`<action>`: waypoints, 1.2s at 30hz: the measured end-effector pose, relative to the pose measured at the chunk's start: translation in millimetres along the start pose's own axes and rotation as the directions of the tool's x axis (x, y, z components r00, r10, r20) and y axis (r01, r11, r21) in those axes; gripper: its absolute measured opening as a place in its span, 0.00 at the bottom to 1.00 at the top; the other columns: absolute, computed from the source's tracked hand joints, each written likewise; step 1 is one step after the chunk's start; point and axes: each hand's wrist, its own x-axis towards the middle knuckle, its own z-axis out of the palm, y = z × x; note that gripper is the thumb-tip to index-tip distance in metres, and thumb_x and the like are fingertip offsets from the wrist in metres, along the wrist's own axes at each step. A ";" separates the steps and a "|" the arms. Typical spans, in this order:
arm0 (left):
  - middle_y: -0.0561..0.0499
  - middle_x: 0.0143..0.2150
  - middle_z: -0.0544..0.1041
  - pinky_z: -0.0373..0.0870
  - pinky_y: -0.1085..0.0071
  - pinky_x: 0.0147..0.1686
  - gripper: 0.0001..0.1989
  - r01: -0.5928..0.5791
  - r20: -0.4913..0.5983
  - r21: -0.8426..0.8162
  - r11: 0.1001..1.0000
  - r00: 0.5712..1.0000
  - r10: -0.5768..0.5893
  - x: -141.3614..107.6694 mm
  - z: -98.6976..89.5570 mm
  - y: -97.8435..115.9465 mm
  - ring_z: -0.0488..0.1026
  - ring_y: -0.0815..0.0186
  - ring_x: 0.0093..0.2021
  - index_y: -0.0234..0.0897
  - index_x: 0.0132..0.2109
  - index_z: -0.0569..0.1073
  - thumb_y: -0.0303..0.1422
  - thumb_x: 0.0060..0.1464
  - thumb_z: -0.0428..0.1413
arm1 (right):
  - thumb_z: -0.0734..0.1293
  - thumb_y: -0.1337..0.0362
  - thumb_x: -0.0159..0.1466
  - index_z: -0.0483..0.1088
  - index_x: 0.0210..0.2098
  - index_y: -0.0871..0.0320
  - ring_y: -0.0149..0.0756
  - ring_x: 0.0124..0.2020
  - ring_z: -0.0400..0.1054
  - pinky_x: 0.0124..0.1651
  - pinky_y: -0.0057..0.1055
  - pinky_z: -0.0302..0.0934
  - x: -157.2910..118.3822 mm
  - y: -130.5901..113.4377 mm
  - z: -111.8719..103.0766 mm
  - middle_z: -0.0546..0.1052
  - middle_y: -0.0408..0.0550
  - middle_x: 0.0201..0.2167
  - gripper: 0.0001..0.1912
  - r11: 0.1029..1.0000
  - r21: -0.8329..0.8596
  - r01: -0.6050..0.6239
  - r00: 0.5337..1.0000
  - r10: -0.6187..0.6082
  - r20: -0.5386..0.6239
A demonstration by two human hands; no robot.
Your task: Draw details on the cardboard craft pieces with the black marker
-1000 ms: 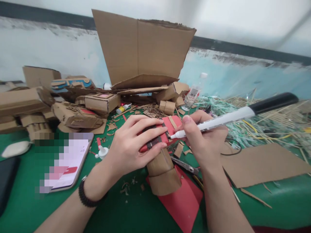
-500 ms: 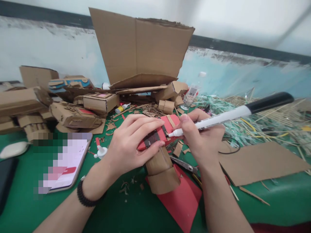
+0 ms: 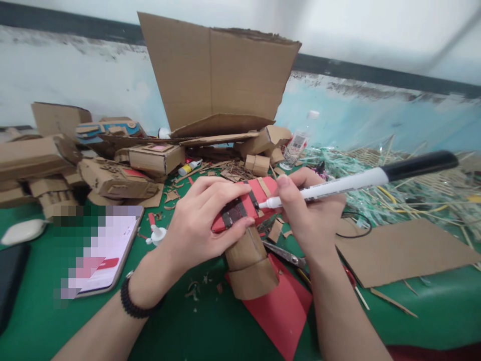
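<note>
"Where's the red cardboard piece (image 3: pixel 265 186)?"
"Mid-worktop (image 3: pixel 165 326), nearer than the far edge's cardboard pile (image 3: pixel 158 159); the left hand (image 3: pixel 195 220) grips it, fingers wrapped over."
"Right hand (image 3: pixel 315 215)?"
"Fingers pinching the white marker (image 3: pixel 345 184); tip at a black stripe (image 3: pixel 251 194)."

Illegible print on marker (image 3: pixel 345 183) and bottle label (image 3: pixel 296 144).

we see even, soft, moderately bright light, strongest on the pale wall (image 3: pixel 338 25) at the upper right. a dull sheen marks the green tabletop (image 3: pixel 432 301) at the lower right; its near middle is darker. fine detail looks soft, and pixel blocks mask much of the phone (image 3: pixel 112 240).
</note>
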 end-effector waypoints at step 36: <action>0.42 0.52 0.84 0.78 0.58 0.57 0.19 0.013 0.000 -0.022 1.000 1.000 -0.013 -1.9 1.2 -2.3 0.78 0.55 0.52 0.35 0.60 0.76 0.35 0.65 0.67 | 0.72 0.61 0.70 0.69 0.25 0.54 0.26 0.16 0.59 0.20 0.27 0.54 0.0 5.1 -2.9 0.71 0.36 0.17 0.17 0.999 0.041 0.001 1.000 -0.001 0.009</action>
